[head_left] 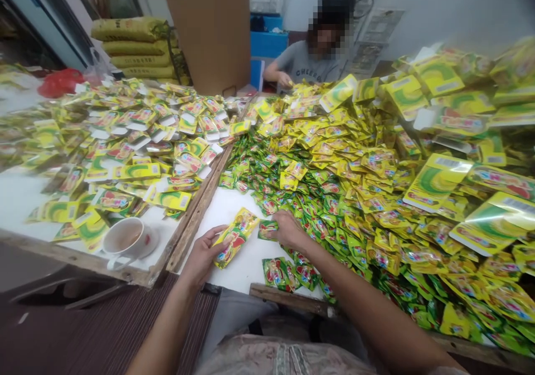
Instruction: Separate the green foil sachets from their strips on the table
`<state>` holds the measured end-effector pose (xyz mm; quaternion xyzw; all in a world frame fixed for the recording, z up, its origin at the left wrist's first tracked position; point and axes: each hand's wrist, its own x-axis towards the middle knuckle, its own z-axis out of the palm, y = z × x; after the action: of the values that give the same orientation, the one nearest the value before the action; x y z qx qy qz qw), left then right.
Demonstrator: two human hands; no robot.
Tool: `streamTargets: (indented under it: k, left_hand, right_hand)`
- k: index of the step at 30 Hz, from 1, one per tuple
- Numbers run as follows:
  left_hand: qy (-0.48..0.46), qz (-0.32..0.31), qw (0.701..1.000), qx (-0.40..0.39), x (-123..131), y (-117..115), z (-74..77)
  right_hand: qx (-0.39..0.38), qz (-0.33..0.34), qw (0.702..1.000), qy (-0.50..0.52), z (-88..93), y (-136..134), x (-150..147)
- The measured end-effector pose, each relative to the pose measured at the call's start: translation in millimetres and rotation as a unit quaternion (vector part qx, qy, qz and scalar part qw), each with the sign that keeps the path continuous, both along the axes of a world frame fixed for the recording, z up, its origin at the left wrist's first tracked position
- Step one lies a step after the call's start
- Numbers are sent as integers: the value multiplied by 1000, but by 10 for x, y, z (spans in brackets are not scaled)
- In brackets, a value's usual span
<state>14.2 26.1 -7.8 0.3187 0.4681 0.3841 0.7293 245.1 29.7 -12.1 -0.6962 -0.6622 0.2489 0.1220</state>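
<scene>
My left hand (205,255) holds a flat yellow box (237,238) with a fruit print, tilted above the white tabletop (234,205). Just right of the box, my right hand (288,230) has its fingers closed on a small green packet (268,229). A few loose green packets (276,273) lie near the front edge below my right hand. Behind and to the right spreads a large heap of green packets (326,210) and yellow packets (371,163).
Many yellow boxes (144,171) cover the left table, with a white cup (125,238) at its front edge. Larger yellow boxes (438,183) lie on the right heap. A person (317,57) sits across the table. Yellow sacks (136,46) are stacked behind.
</scene>
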Motion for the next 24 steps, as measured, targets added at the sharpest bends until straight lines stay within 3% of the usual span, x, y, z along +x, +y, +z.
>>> streamTargets:
  k: [4,6,11,14,19,24]
  left_hand:
    - [43,-13,999,27,5,4,-6]
    - [44,-32,998,43,32,5,-8]
    - [11,-64,995,72,142,-6,4]
    - [-10,-84,993,76,191,-10,-11]
    - [-7,-87,992,87,217,-3,-35]
    - [31,-103,988,113,227,-14,6]
  right_hand:
    - [44,-93,967,231,116,-89,96]
    - [68,-88,952,285,225,-97,89]
    - [79,67,977,187,426,-5,-5]
    - [64,126,982,125,479,31,-42]
    - [89,124,983,100,545,-4,-39]
    - [35,102,988,107,609,-31,-35]
